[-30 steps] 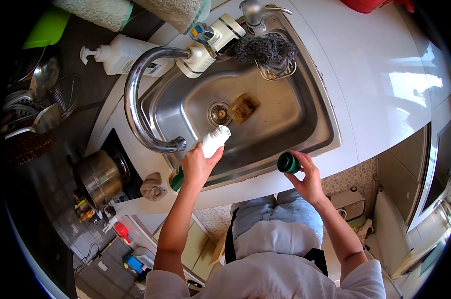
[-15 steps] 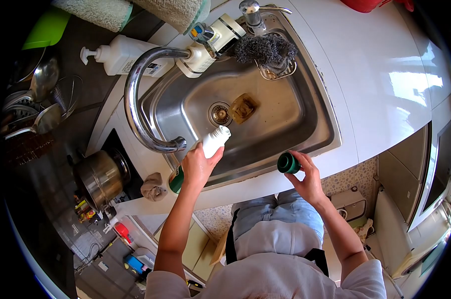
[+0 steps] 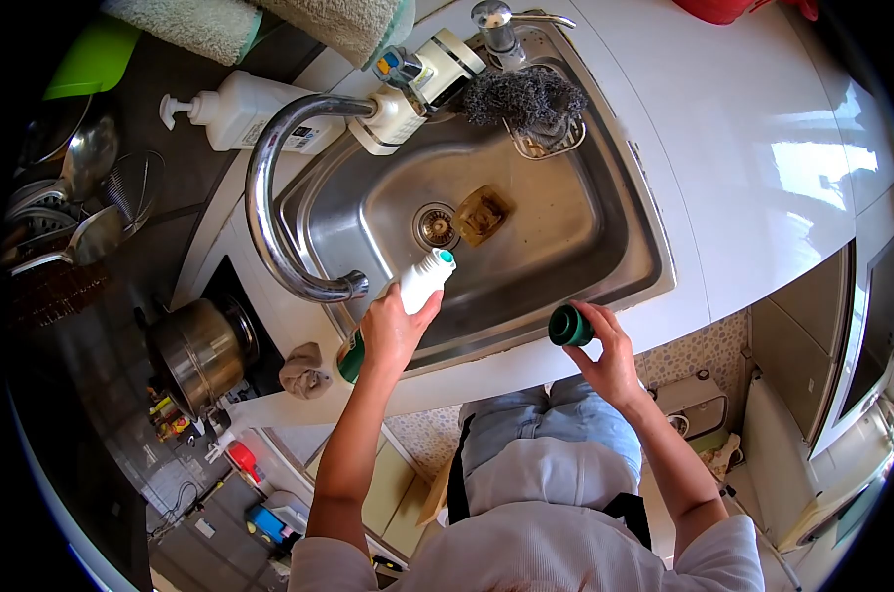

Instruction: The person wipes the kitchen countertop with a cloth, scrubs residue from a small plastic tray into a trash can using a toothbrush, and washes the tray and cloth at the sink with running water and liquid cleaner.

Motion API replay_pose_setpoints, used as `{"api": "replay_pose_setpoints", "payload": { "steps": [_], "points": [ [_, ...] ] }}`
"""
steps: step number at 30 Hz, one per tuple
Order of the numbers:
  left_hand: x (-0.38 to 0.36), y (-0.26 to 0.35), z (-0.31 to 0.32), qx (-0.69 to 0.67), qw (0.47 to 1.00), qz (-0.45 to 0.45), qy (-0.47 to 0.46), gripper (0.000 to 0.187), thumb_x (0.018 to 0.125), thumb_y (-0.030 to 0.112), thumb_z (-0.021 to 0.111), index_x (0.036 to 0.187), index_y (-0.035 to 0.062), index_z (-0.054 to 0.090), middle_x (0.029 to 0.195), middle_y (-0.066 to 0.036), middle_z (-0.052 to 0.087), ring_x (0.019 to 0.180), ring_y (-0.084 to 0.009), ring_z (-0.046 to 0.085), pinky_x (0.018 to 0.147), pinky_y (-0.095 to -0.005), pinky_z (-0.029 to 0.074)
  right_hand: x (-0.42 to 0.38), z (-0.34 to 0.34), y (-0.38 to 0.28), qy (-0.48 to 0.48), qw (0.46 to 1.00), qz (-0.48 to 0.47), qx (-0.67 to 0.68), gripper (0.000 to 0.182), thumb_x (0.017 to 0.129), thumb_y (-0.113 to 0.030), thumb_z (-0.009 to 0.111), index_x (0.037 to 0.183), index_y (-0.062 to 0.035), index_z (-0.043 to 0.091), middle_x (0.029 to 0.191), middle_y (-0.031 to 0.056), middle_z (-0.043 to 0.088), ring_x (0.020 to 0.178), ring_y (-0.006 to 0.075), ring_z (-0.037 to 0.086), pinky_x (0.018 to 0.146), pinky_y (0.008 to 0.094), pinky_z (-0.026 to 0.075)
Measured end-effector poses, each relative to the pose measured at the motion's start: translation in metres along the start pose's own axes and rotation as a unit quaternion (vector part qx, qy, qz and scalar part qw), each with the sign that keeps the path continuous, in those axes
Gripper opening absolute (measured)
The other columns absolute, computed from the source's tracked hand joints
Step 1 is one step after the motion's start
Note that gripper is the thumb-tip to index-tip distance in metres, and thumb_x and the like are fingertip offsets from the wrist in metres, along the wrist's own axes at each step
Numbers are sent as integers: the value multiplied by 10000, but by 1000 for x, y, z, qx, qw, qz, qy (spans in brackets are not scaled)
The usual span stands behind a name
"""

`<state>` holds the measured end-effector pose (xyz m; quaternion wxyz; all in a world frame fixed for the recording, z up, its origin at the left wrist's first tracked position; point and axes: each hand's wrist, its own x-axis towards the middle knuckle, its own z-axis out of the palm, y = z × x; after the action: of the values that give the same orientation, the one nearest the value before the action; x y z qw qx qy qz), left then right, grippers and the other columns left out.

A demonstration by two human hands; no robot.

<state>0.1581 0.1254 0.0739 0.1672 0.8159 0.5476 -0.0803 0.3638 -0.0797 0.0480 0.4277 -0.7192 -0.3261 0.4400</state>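
Tilted over the near left edge of the sink is a white bottle point(image 3: 422, 284) with a green label and a threaded neck. My left hand point(image 3: 392, 328) is closed around it. Its mouth shows something teal inside and points toward the basin. A dark green cap point(image 3: 568, 325) sits between the thumb and fingers of my right hand point(image 3: 610, 355), beside the sink's near right corner, with its hollow side visible. In the steel sink point(image 3: 556, 217), a small amber-brown square dish point(image 3: 483, 215) lies next to the drain point(image 3: 435, 227).
A curved faucet point(image 3: 260, 187) arches over the sink's left side. Steel-wool scrubber point(image 3: 526, 99) rests on a rack at the back. Elsewhere are a white pump bottle point(image 3: 260, 113), a grey cloth point(image 3: 304, 371), a metal pot point(image 3: 195, 350) and hanging utensils point(image 3: 92, 197).
The white bottle's mouth has turned slightly, and teal now shows inside it. Both hands stay in nearly the same place, each keeping its hold.
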Motion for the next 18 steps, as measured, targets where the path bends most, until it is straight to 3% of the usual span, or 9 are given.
{"api": "replay_pose_setpoints", "payload": {
  "steps": [9,12,15,18],
  "points": [
    [-7,-3,-2,-167,985,3,43,402,739,333,732,870,-26,608,739,-200,652,683,-339,660,609,-384,521,2,3,-5,-29,999,-8,38,537,690,16,705,1193,-34,523,1116,142,549,1010,294,576,839,336,500],
    [-14,-1,-8,-229,973,5,40,321,762,227,721,926,-31,622,787,-169,664,718,-233,661,661,-330,503,11,15,-14,-63,995,-12,81,514,723,-15,700,1202,-20,516,1127,149,542,1008,285,576,830,330,508],
    [-21,-8,-3,-265,961,29,70,343,749,230,739,921,-32,602,773,-171,664,701,-263,673,622,-339,519,24,33,-23,-94,989,-19,114,584,755,-44,695,1275,-35,429,1123,159,546,993,260,581,795,307,503],
    [-30,-9,-3,-315,945,47,73,335,748,202,737,948,-28,599,793,-150,671,707,-235,672,632,-328,521,38,50,-35,-104,979,-26,172,631,778,-61,688,1316,-39,358,1117,161,548,976,224,579,777,292,495]
  ]
}}
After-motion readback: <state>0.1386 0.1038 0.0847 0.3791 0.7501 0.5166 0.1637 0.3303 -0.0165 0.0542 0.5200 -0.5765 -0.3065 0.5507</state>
